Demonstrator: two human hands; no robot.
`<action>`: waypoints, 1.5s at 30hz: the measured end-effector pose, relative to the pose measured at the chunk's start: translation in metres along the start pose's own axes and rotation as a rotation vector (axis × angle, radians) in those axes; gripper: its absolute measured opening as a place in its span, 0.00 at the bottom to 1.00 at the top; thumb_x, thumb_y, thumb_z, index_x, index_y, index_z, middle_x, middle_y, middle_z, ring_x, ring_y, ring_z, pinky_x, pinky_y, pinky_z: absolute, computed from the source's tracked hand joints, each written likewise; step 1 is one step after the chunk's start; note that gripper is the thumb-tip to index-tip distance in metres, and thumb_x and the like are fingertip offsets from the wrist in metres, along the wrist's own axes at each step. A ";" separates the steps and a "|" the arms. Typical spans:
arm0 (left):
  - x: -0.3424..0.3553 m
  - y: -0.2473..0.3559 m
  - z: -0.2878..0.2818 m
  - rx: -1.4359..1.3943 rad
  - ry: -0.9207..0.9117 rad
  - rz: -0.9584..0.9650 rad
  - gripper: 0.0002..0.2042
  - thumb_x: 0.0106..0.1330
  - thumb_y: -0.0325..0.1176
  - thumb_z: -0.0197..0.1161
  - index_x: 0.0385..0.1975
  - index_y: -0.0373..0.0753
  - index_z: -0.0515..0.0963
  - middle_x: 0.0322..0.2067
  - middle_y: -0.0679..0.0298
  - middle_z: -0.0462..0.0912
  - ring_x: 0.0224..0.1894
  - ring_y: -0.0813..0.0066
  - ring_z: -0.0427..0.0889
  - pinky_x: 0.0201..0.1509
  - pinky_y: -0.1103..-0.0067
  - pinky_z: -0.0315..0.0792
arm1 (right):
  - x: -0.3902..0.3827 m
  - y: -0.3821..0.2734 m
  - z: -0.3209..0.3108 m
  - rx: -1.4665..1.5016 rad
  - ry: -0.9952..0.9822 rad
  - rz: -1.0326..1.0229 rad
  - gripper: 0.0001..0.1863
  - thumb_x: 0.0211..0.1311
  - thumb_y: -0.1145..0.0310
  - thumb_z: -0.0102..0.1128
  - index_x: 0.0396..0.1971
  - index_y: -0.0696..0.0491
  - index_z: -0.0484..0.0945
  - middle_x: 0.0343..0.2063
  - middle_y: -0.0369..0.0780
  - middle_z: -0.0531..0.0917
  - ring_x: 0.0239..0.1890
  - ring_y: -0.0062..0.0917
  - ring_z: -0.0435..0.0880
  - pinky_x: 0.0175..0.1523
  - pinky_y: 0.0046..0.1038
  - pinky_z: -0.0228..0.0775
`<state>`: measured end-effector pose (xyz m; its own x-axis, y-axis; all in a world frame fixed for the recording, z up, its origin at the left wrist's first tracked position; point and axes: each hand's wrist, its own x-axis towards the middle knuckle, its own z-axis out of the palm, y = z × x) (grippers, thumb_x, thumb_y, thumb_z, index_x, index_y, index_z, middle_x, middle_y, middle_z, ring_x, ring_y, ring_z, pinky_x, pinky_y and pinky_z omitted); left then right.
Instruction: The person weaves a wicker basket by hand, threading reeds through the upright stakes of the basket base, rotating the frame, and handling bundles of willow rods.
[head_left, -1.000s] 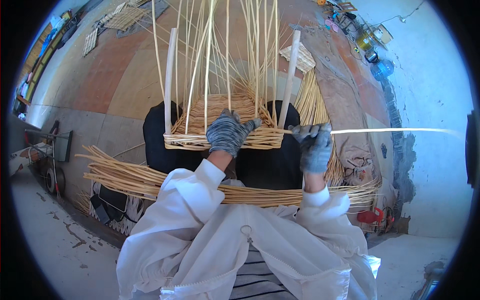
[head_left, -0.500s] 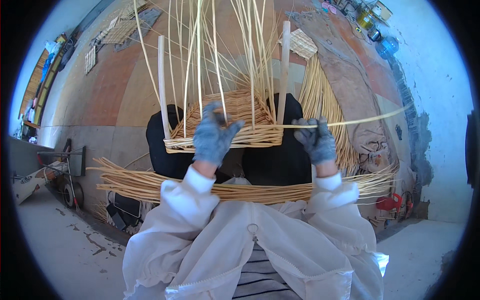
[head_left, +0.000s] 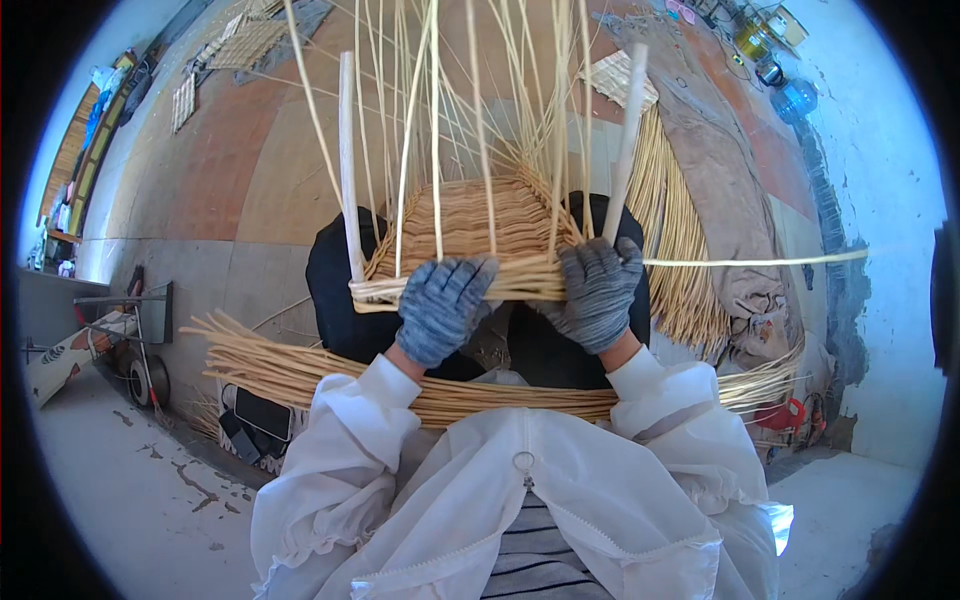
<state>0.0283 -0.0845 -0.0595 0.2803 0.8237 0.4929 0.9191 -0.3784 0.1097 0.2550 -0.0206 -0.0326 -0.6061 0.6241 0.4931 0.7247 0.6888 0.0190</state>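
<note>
A half-woven wicker basket (head_left: 480,205) rests over my dark-clad knees, with upright rods and two thicker posts (head_left: 627,140) at the near corners. My left hand (head_left: 443,305), in a grey glove, is closed over the near woven rim, a little left of its middle. My right hand (head_left: 598,292), gloved likewise, grips the same rim at the right corner. A long pale rod (head_left: 760,260) runs out rightward from that hand. A bundle of rods (head_left: 270,365) lies crosswise just before my lap.
Loose rods (head_left: 680,250) and a brown cloth (head_left: 730,220) lie to the right. Woven pieces (head_left: 245,40) are at the far left. A wheeled frame (head_left: 140,340) stands at left, a wooden bench (head_left: 75,170) along the left wall, a blue water jug (head_left: 795,98) by the right wall.
My left hand has lifted toward the uprights and come back down onto the rim. My right hand has moved left from along the rod to the corner. The basket appears shifted slightly right.
</note>
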 end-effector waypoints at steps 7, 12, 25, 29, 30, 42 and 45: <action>0.023 -0.014 -0.035 -0.133 -0.029 -0.053 0.24 0.50 0.40 0.66 0.48 0.42 0.73 0.39 0.61 0.78 0.40 0.65 0.76 0.47 0.72 0.68 | 0.022 -0.012 -0.016 -0.006 -0.022 0.005 0.32 0.35 0.44 0.65 0.36 0.55 0.74 0.31 0.41 0.75 0.38 0.36 0.73 0.51 0.47 0.55; -0.042 -0.075 -0.153 -0.966 -0.127 -0.227 0.17 0.46 0.38 0.72 0.35 0.39 0.79 0.35 0.60 0.80 0.36 0.65 0.79 0.40 0.76 0.71 | -0.018 -0.065 -0.057 0.372 -0.039 -0.091 0.31 0.39 0.56 0.67 0.46 0.55 0.73 0.43 0.44 0.76 0.48 0.39 0.73 0.58 0.43 0.59; -0.207 -0.065 -0.133 0.086 -0.161 -0.293 0.10 0.52 0.37 0.64 0.34 0.46 0.81 0.34 0.66 0.78 0.39 0.65 0.75 0.48 0.69 0.68 | -0.068 -0.102 -0.012 0.768 -0.718 0.110 0.25 0.51 0.58 0.63 0.47 0.56 0.74 0.38 0.48 0.79 0.40 0.41 0.79 0.46 0.32 0.72; -0.208 -0.053 -0.137 0.126 0.045 -0.278 0.09 0.53 0.37 0.63 0.35 0.49 0.81 0.33 0.68 0.78 0.37 0.67 0.75 0.44 0.70 0.70 | -0.061 -0.102 -0.014 0.755 -0.660 0.119 0.24 0.51 0.60 0.63 0.47 0.56 0.75 0.38 0.48 0.79 0.40 0.41 0.79 0.47 0.32 0.71; -0.211 -0.048 -0.137 0.073 -0.036 -0.217 0.10 0.53 0.36 0.63 0.35 0.49 0.81 0.34 0.68 0.78 0.37 0.67 0.75 0.43 0.70 0.70 | -0.059 -0.102 -0.012 0.742 -0.683 0.137 0.24 0.50 0.61 0.63 0.46 0.56 0.75 0.39 0.49 0.79 0.41 0.41 0.79 0.47 0.32 0.71; -0.186 -0.044 -0.120 0.087 -0.134 -0.335 0.16 0.49 0.35 0.64 0.41 0.46 0.79 0.41 0.65 0.78 0.49 0.63 0.73 0.57 0.68 0.64 | -0.052 -0.092 0.004 1.030 -0.825 0.421 0.17 0.51 0.62 0.65 0.37 0.58 0.80 0.34 0.46 0.82 0.35 0.33 0.81 0.43 0.28 0.71; -0.197 -0.045 -0.119 0.026 -0.132 -0.328 0.14 0.49 0.35 0.66 0.37 0.45 0.80 0.40 0.65 0.78 0.47 0.63 0.74 0.54 0.68 0.66 | -0.051 -0.095 0.004 0.945 -0.757 0.401 0.14 0.52 0.64 0.63 0.34 0.58 0.80 0.31 0.46 0.82 0.32 0.34 0.80 0.41 0.28 0.71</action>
<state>-0.1012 -0.2799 -0.0589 0.0007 0.9476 0.3194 0.9724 -0.0752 0.2210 0.2156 -0.1164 -0.0624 -0.6603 0.6875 -0.3021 0.5742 0.2031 -0.7931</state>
